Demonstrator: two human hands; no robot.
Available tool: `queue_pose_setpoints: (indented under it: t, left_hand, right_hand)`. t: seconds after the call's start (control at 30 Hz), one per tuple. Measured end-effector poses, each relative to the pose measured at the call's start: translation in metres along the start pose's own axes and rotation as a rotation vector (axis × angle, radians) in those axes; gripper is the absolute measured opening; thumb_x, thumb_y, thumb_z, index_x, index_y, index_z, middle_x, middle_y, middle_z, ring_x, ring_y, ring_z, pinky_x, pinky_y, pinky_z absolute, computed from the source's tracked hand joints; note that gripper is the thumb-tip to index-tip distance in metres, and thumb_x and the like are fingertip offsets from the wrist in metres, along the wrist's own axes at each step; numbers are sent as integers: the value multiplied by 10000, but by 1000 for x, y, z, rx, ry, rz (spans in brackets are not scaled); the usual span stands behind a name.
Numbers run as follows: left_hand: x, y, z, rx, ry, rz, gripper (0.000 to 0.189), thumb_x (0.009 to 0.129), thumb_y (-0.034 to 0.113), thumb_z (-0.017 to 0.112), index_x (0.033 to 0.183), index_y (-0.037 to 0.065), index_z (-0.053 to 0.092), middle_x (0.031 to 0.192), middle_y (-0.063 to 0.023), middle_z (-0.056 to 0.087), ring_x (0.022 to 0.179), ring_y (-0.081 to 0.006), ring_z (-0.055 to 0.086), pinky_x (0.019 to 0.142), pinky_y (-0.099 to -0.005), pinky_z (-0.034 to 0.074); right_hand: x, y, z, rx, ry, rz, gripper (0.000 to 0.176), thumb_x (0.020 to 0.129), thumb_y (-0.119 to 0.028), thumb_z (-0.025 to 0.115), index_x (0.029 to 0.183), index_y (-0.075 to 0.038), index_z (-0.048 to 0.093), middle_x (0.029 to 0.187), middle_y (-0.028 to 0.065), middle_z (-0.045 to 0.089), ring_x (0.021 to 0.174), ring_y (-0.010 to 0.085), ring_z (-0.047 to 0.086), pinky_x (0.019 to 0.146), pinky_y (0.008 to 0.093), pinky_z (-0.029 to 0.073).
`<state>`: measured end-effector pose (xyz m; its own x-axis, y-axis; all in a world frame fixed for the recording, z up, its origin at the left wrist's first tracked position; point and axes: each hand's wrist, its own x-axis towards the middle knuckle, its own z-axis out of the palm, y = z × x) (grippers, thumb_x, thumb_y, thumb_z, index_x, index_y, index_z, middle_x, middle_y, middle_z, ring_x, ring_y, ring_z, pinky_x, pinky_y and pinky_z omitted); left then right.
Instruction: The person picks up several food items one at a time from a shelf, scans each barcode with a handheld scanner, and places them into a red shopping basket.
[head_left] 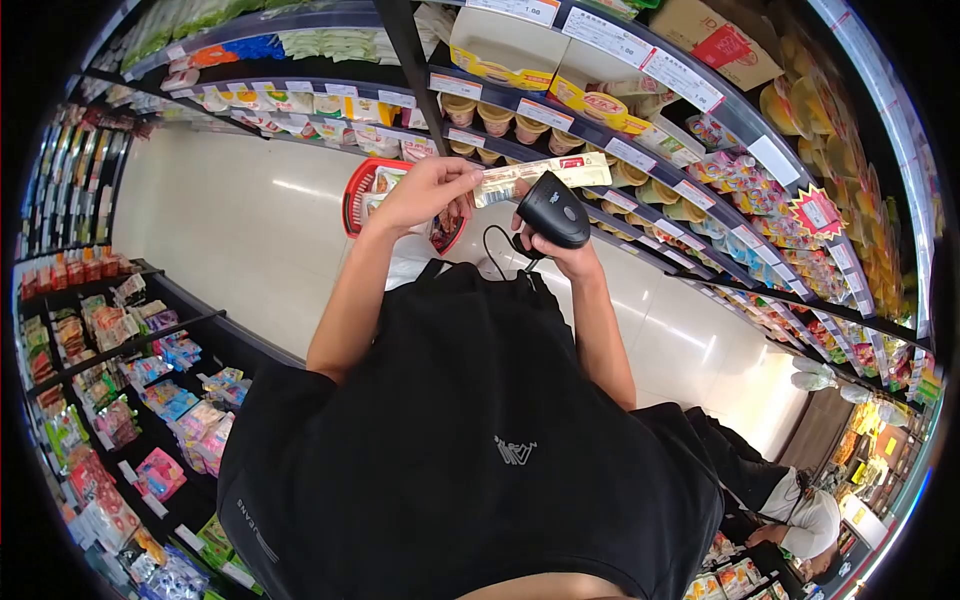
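Observation:
My left hand (428, 192) is closed on one end of a long, flat, cream-coloured food packet (497, 187) with a barcode and a red label. The packet stretches to the right in front of the shelf. A black handheld barcode scanner (556, 211) is gripped in my right hand (572, 258), its head close to the packet and overlapping it from my viewpoint. From the scanner hangs a thin black cord (488, 240). Below my left wrist is a red shopping basket (352, 196) with packaged goods inside, partly hidden by my hand and forearm.
Shelves with price tags (545, 113) stand ahead, holding cups (495, 119) and bagged snacks. More packets hang on a rack (120, 350) at the left. The aisle floor (230, 220) is pale and glossy. A person in a white top (815, 522) is at the lower right.

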<state>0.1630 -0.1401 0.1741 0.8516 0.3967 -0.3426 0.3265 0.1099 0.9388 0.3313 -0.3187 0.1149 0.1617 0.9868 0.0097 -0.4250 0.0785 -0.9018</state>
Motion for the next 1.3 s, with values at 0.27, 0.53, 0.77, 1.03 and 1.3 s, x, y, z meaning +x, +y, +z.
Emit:
queue_pose_setpoints:
  t: [0.27, 0.53, 0.77, 1.03, 1.3]
  left_hand:
    - [6, -14, 9, -104, 128, 195, 139, 897, 109, 609, 941, -23, 625, 807, -39, 628, 678, -85, 581, 611, -226, 464]
    - [-1, -11, 13, 66, 150, 300, 124, 885, 91, 617, 908, -29, 637, 811, -47, 640, 675, -87, 580, 600, -232, 468]
    - [-7, -14, 19, 27, 125, 263, 120, 895, 88, 600, 898, -28, 631, 771, -35, 645, 661, -72, 574, 603, -219, 460]
    - [-4, -5, 30, 108, 124, 250, 139, 918, 107, 572, 841, -9, 573, 672, -6, 565, 609, -55, 528, 563, -215, 438]
    - [0, -1, 23, 69, 108, 340, 181, 910, 149, 591, 818, -2, 555, 657, -4, 558, 598, -63, 525, 550, -238, 430]
  right_hand:
    - [-8, -8, 16, -194, -7, -72, 739, 676, -60, 764, 1333, 8, 432, 1056, 102, 621, 805, 118, 581, 709, 243, 465]
    - [2, -11, 44, -373, -12, -196, 759, 633, -116, 819, 1313, -40, 490, 1296, 91, 551, 1194, 206, 512, 1019, 335, 364]
    - [1, -11, 56, -368, 59, -250, 758, 631, -123, 812, 1313, -40, 492, 1295, 119, 543, 1244, 235, 473, 1048, 354, 332]
    - [-5, -5, 30, -389, 447, -271, 356, 697, -89, 792, 996, -10, 617, 948, 43, 663, 835, 111, 589, 787, 271, 471]
    - [-12, 1, 30, -273, 339, -186, 407, 731, 1, 740, 1107, -29, 586, 976, 24, 627, 879, 109, 568, 788, 263, 461]
